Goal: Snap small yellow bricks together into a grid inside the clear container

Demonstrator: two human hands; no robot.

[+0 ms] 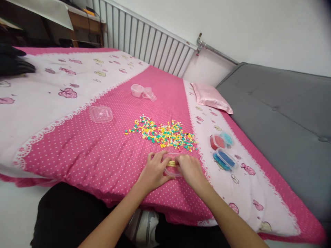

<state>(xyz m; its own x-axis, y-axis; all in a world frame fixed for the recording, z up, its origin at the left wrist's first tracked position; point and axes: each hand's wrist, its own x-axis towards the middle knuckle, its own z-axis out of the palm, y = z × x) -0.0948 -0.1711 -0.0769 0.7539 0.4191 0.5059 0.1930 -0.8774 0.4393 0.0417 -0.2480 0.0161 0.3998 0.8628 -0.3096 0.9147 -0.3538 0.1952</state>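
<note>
A clear plastic container (172, 171) with yellow pieces (171, 163) lined up inside lies on the pink polka-dot bedspread, near its front edge. My left hand (154, 170) grips the container's left side, fingers over the rim and thumb along the near edge. On the other side, my right hand (190, 169) reaches over the rim with its fingers curled down by the yellow pieces. Those fingertips are hidden, so what they pinch does not show. Just beyond the container spreads a loose pile of small coloured pieces (168, 134) in yellow, green, white and pink.
A clear lid (101, 114) lies to the left, and small clear containers (137, 90) stand farther back. At the right are a red-filled tub (217, 141), a blue-filled tub (224, 159) and a light-blue tub (227, 138). A pink pillow (212, 97) rests by the grey headboard (279, 113).
</note>
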